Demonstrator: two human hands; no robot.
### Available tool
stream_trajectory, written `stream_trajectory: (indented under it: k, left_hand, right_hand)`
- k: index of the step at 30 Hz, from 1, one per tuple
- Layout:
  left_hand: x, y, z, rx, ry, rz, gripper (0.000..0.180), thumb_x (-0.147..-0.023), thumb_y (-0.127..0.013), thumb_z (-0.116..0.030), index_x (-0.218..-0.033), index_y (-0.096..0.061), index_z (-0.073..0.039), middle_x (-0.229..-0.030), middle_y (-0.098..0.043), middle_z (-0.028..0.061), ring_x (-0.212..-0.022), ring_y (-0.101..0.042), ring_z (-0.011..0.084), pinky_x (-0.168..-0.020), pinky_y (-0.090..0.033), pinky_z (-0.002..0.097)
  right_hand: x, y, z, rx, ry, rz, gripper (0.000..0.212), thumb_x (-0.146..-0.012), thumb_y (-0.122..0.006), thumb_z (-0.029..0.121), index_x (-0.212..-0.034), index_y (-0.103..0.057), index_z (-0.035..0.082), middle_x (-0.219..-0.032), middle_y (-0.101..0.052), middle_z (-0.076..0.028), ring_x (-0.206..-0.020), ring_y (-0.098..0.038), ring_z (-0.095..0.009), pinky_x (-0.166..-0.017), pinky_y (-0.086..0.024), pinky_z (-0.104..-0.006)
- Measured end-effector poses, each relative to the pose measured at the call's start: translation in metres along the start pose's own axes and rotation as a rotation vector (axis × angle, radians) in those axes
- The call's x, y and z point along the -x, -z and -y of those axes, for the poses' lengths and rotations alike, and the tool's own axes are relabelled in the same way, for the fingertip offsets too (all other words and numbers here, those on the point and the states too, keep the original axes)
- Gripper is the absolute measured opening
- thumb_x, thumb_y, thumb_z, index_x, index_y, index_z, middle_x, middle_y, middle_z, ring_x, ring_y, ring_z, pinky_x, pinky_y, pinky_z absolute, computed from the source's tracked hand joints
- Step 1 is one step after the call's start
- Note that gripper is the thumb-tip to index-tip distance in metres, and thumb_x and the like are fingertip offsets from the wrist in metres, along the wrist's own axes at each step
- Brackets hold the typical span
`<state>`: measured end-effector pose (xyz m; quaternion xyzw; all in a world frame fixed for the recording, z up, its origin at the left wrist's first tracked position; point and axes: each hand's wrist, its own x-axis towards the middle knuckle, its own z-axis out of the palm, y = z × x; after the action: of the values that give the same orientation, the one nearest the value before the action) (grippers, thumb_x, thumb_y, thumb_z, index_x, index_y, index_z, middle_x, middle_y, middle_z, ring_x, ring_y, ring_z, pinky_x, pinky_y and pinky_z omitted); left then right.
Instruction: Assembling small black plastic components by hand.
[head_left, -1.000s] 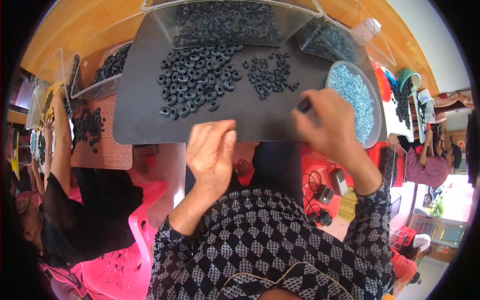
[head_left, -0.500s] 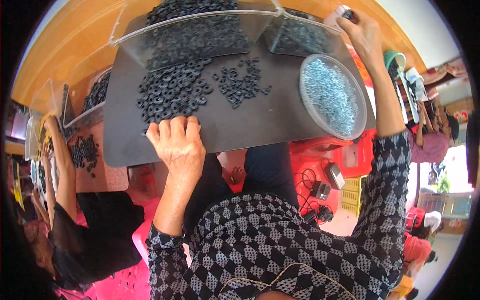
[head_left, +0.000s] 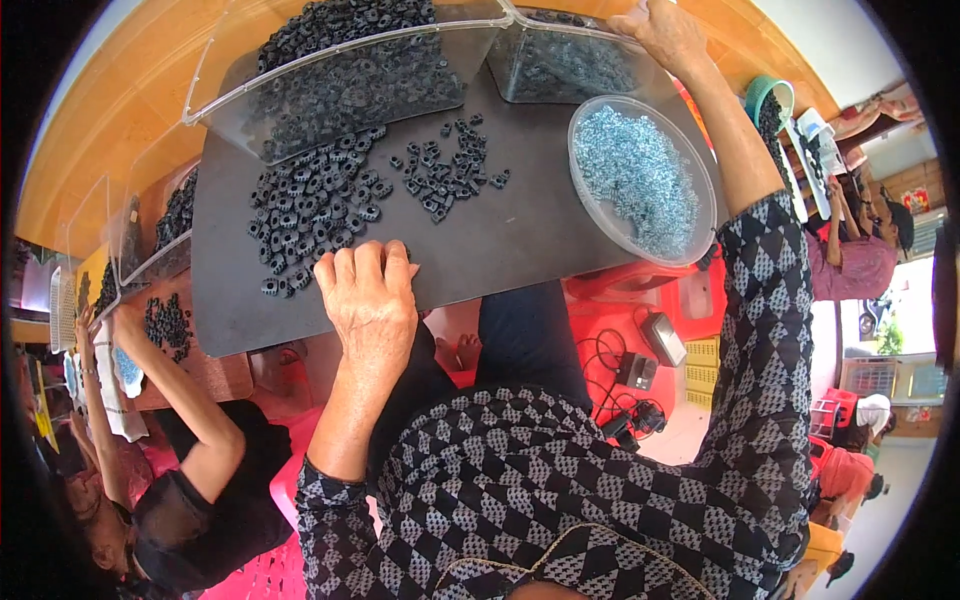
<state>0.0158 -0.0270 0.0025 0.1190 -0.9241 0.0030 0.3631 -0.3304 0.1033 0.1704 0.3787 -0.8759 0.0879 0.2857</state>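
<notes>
My left hand (head_left: pixel 368 298) rests at the table's near edge with its fingers curled down. A bit of something dark shows by its fingertips, but what it holds is hidden. Just beyond it spreads a heap of larger black plastic pieces (head_left: pixel 315 195) with holes. Right of that lies a looser group of small black pieces (head_left: pixel 455 165). My right hand (head_left: pixel 668 38) reaches to the far right, fingers bent together beside the clear bin of small black parts (head_left: pixel 570 65); what is in them cannot be made out. Nearer me stands a round clear tub (head_left: pixel 578 185) of small shiny bluish metal parts.
A large clear bin (head_left: pixel 340 50) full of black pieces tips toward me at the back of the dark table (head_left: pixel 520 225). At left a co-worker's arm (head_left: pixel 185 375) reaches over another table. Adapters and cables (head_left: pixel 635 370) lie on a red stool below right.
My right hand has moved left and farther away, toward the far bin. My left hand stays near the table edge. The view has shifted slightly, and the co-worker's arms at left have moved.
</notes>
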Motion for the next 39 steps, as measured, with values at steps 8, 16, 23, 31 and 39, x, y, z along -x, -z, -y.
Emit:
stream_trajectory:
  k: [8,16,23,31,39]
  left_hand:
    - [-0.001,0.000,0.003,0.135,0.107,-0.077,0.025,-0.067,-0.069,-0.003,-0.091,-0.062,-0.001,-0.083,-0.053,0.0085,-0.076,-0.052,0.0251,-0.072,-0.041,0.0390]
    - [-0.003,0.015,-0.016,1.050,0.629,-0.003,0.014,-0.088,-0.062,-0.006,-0.100,-0.066,-0.001,-0.074,-0.054,0.0019,-0.065,-0.049,0.0083,-0.059,-0.040,0.0216]
    - [0.000,0.017,-0.016,1.267,0.737,0.046,0.020,-0.088,-0.063,-0.007,-0.106,-0.065,0.002,-0.094,-0.060,0.0028,-0.081,-0.058,0.0096,-0.070,-0.048,0.0210]
    - [-0.001,0.010,-0.019,1.423,0.757,0.066,0.015,-0.087,-0.064,-0.006,-0.099,-0.065,0.001,-0.090,-0.062,0.0029,-0.078,-0.057,0.0095,-0.072,-0.048,0.0216]
    - [0.001,0.012,-0.025,1.448,0.765,0.119,0.016,-0.086,-0.065,-0.007,-0.098,-0.065,0.003,-0.090,-0.062,0.0047,-0.080,-0.058,0.0108,-0.071,-0.049,0.0224]
  right_hand:
    - [0.095,-0.016,0.063,-0.393,0.454,-0.141,0.014,-0.075,-0.069,0.008,-0.089,-0.067,0.008,-0.080,-0.063,-0.012,-0.077,-0.061,-0.027,-0.068,-0.049,-0.0363]
    - [0.136,-0.054,0.095,-0.347,0.499,0.228,0.025,-0.071,-0.069,0.006,-0.096,-0.066,0.009,-0.080,-0.058,-0.009,-0.079,-0.056,-0.030,-0.068,-0.047,-0.0391]
    - [0.143,-0.031,0.084,-0.337,0.426,0.142,0.023,-0.072,-0.069,0.005,-0.095,-0.066,0.007,-0.081,-0.058,-0.010,-0.080,-0.056,-0.029,-0.067,-0.047,-0.0394]
    - [0.163,0.008,0.012,-0.336,0.096,0.330,0.010,-0.074,-0.067,0.012,-0.082,-0.067,0.006,-0.072,-0.061,-0.012,-0.074,-0.060,-0.030,-0.065,-0.047,-0.0406]
    - [0.176,-0.015,0.015,-0.169,0.302,0.292,0.006,-0.073,-0.063,0.012,-0.075,-0.062,0.006,-0.072,-0.058,-0.011,-0.076,-0.059,-0.031,-0.064,-0.048,-0.0433]
